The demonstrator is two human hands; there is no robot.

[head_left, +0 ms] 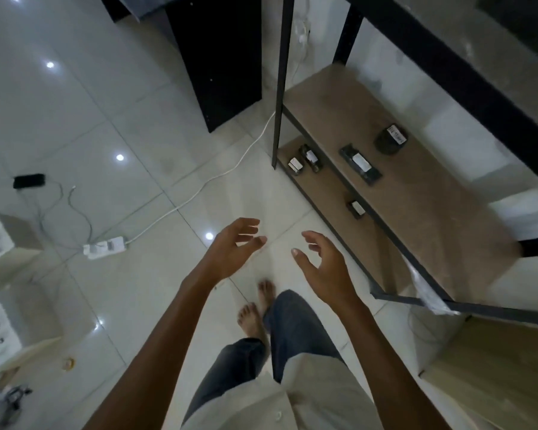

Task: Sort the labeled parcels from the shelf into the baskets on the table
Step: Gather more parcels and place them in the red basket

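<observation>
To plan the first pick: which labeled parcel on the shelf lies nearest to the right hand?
The small dark parcel lying by itself on the lower board; the other four lie farther from the right hand.

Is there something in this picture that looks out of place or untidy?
Yes. A power strip and its white cable lie loose across the floor. Crumpled plastic wrap hangs off the shelf rail.

Five labeled parcels (391,139) (360,164) (312,156) (295,166) (357,208), two shelf boards (339,103) (370,252), two hands (233,252) (323,271), one power strip (104,247)
</observation>
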